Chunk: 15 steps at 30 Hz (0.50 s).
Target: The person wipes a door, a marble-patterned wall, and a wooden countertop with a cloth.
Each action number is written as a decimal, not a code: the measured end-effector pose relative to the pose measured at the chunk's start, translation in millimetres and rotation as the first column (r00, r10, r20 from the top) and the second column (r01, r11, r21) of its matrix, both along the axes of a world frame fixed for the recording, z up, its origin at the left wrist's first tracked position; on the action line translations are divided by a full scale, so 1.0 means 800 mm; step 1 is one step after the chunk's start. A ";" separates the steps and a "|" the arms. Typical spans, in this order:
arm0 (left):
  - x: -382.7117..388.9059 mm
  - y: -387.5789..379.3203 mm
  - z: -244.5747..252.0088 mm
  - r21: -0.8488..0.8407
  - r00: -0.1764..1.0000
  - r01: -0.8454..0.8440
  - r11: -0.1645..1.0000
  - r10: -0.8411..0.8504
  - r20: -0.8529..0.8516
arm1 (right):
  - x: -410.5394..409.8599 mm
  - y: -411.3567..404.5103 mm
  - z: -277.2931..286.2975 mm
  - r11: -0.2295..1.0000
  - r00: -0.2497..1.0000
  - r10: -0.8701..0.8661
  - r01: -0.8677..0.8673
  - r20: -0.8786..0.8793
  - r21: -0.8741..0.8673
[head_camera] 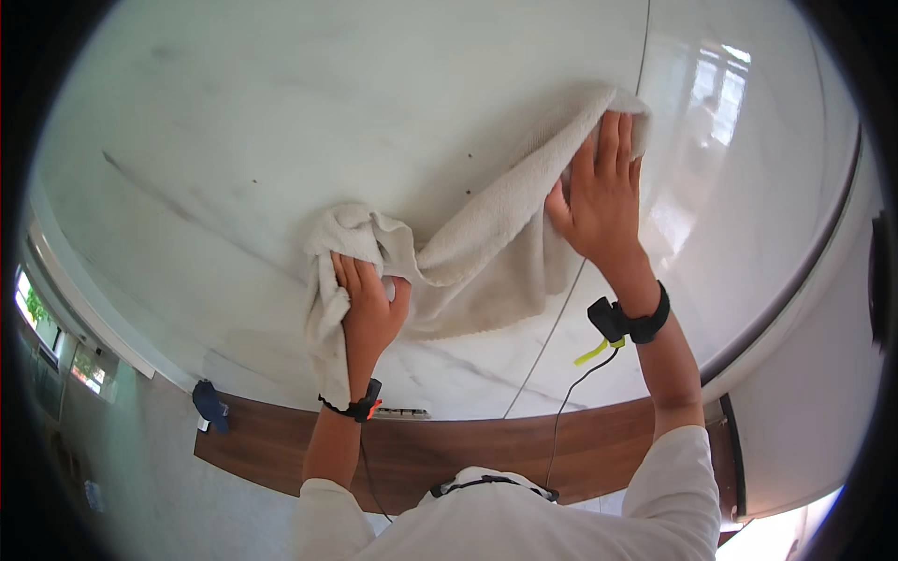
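Note:
A light grey-beige towel (pixel 484 245) lies bunched and folded against a glossy white marble-look panel (pixel 280 112). My left hand (pixel 368 301) presses one bunched end of it, with the fingertips tucked under a fold and the thumb at the edge. Farther up and to the right, my right hand (pixel 609 189) rests with fingers extended on the other end, fingertips under the towel's upper fold. Between both hands the cloth hangs in a slanting fold. Several small dark spots mark the panel just above the towel.
Thin dark seams cross the panel. A brown wooden shelf (pixel 435 449) runs along its lower edge, with a dark blue cap (pixel 209 405) at the left end. Each wrist bears a black strap with a cable. A pale curved-looking surface (pixel 800 393) stands at the right.

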State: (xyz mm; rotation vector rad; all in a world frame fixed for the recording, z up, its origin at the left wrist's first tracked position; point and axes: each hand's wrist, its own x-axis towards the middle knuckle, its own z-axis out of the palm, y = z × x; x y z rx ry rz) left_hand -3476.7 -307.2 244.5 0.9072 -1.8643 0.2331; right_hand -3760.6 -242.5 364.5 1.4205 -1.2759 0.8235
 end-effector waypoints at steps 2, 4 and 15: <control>-0.009 -0.001 -0.020 -0.052 0.998 0.020 0.998 -0.017 0.057 | -0.010 0.007 -0.038 0.999 0.999 -0.027 0.026 0.019 0.042; -0.011 -0.009 -0.053 -0.094 0.996 0.043 0.995 -0.035 0.087 | -0.022 0.012 -0.087 0.978 0.990 -0.115 0.099 0.076 0.186; 0.050 -0.039 -0.084 -0.124 0.915 0.269 0.955 -0.214 0.341 | -0.032 0.050 -0.257 0.934 0.887 -0.298 0.195 0.353 0.299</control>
